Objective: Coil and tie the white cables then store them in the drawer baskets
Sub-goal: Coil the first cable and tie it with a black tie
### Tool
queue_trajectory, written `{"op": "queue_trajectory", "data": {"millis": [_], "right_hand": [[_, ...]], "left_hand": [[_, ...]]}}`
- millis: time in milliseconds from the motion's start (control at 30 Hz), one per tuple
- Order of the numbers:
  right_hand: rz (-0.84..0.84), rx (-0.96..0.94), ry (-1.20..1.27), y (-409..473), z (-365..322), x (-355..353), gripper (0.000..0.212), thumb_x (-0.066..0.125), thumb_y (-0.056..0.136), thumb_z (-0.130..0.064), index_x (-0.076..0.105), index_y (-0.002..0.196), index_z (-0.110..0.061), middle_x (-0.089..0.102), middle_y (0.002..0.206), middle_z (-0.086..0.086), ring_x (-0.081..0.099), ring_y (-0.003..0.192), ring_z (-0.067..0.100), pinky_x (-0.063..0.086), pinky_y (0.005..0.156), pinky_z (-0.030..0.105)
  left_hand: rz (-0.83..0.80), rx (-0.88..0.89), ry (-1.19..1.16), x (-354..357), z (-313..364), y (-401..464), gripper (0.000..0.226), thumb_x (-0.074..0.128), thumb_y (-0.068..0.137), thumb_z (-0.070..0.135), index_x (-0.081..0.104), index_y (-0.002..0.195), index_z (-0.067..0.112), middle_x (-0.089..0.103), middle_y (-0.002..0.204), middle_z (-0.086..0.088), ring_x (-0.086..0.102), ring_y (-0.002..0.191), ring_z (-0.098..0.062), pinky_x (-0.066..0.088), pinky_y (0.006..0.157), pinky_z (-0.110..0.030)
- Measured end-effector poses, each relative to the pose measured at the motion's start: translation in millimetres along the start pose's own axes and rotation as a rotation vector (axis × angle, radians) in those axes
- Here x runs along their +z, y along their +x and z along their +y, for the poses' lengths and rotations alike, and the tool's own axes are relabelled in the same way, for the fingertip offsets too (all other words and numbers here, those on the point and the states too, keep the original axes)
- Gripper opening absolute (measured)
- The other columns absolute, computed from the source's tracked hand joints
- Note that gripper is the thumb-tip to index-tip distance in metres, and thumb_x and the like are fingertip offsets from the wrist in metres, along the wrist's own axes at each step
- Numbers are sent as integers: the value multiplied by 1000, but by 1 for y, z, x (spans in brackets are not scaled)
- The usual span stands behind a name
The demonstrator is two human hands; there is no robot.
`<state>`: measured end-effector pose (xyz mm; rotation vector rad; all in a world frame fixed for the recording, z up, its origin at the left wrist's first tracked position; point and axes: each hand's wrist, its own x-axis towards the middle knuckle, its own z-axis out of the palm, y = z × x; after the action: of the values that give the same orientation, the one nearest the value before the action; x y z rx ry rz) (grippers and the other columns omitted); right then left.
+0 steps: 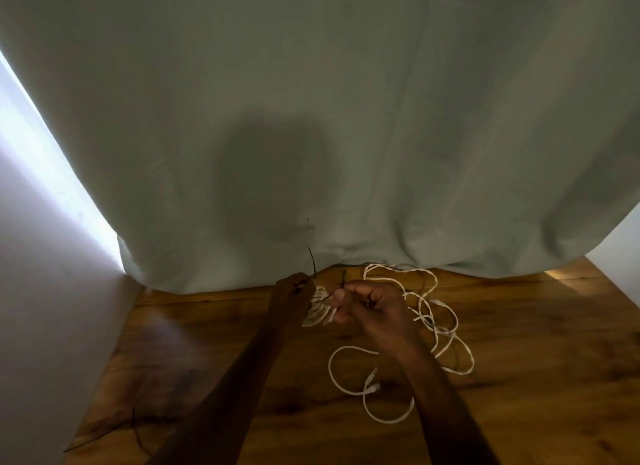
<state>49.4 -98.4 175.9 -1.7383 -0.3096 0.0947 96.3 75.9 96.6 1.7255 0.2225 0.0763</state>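
A small coiled white cable (317, 310) hangs between my two hands above the wooden table (207, 343). A thin black tie (312, 262) wraps around the coil. My left hand (292, 296) pinches the tie's long tail, which sticks up. My right hand (370, 307) pinches the tie's other end, whose small head pokes up near my fingers. Loose white cables (440, 326) lie tangled on the table to the right, with connectors (372, 381) near my right forearm.
A pale green curtain (311, 118) hangs across the back edge of the table. A white wall (41, 291) borders the table on the left. A few thin black ties (104, 433) lie at the table's near left.
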Motion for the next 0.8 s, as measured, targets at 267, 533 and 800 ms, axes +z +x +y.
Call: {"op": "queue_trajectory", "data": {"millis": [267,533,800], "right_hand": [[65,103,80,25,2,2,16,69,93,-22,81,93,-34,73,113,-9,61,117,0,46,101,27],[126,213,102,38,15,5,14,71,91,-21,80,83,-29,79,89,-10,72,92,3,52,86,23],[265,234,82,46,35,-2,12,74,89,-23,81,96,-16,79,88,-6,73,91,9,54,82,27]], "left_hand": [[-188,69,60,3,9,-22,27,55,98,12,65,73,18,58,56,12,54,52,-4,42,52,-20],[-278,40,45,0,20,-31,26,54,100,17,66,76,13,56,55,12,52,50,-3,42,55,-26],[-277,61,-109,3,30,-41,18,52,101,17,62,99,2,64,66,9,58,54,-3,41,47,-17]]}}
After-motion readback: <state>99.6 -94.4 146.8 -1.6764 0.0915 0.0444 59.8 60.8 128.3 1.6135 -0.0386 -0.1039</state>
